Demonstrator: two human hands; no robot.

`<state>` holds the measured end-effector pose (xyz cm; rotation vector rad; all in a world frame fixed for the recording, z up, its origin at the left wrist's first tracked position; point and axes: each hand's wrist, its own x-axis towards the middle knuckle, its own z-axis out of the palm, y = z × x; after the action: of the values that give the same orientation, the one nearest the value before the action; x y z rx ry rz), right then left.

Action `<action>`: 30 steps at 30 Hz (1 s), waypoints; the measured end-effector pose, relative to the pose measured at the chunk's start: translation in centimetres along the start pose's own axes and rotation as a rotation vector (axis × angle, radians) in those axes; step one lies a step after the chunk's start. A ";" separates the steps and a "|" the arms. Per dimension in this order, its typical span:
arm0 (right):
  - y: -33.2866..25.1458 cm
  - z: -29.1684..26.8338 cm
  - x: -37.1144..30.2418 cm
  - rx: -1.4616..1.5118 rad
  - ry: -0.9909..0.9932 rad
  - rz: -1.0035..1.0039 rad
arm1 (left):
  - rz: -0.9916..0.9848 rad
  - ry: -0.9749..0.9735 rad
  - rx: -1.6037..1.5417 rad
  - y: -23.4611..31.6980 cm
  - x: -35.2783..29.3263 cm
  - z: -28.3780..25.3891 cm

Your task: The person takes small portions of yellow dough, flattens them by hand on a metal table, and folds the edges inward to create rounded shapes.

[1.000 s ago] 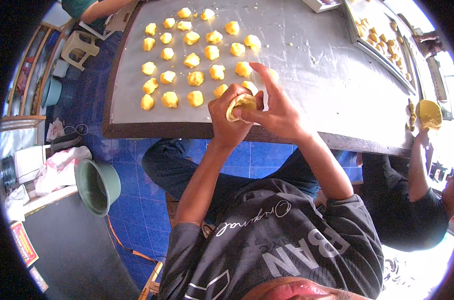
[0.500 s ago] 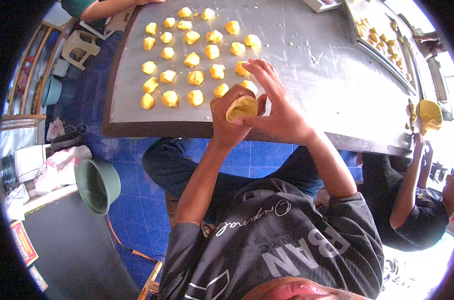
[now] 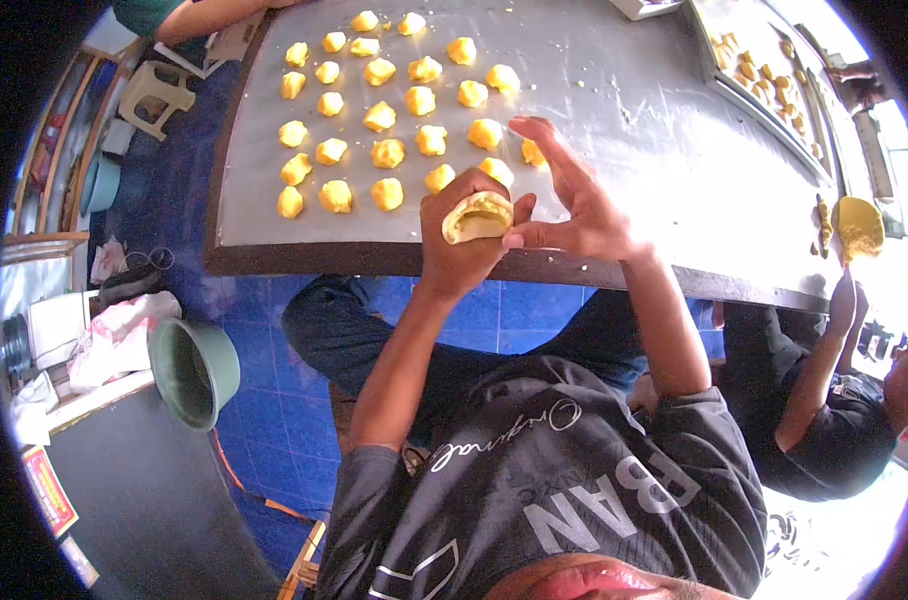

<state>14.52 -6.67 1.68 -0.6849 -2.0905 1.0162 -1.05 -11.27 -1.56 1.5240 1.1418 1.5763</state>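
My left hand (image 3: 454,262) is wrapped around a hollow, cup-shaped piece of pale yellow dough (image 3: 478,220), held over the table's near edge with its opening facing me. The fingers of my right hand (image 3: 596,218) are spread, and nothing lies in its palm. Its thumb tip is right beside the dough cup's rim; whether it touches cannot be made out. Beyond my hands, several rough yellow dough lumps (image 3: 387,153) stand in loose rows on the metal tabletop (image 3: 614,170). One lump shows just left of my right fingers.
A tray of small shaped pieces (image 3: 764,85) stands at the far right. On the right, a co-worker (image 3: 824,430) sits near a yellow bowl (image 3: 859,222). Another person's arm (image 3: 209,15) rests at the far left corner. A green basin (image 3: 196,375) is on the left.
My right hand has moved off to the right from the dough cup, its fingers spreading wider. The left hand keeps its hold, and the cup's opening looks wider and flatter below.
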 end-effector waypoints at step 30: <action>0.6 2.6 0.0 0.489 0.119 0.319 | -0.124 -0.082 -0.056 0.1 -0.3 -0.1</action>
<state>12.53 -7.49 0.05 -0.8102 -1.5677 1.5526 -1.14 -11.58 -1.57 1.4391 1.1153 1.4386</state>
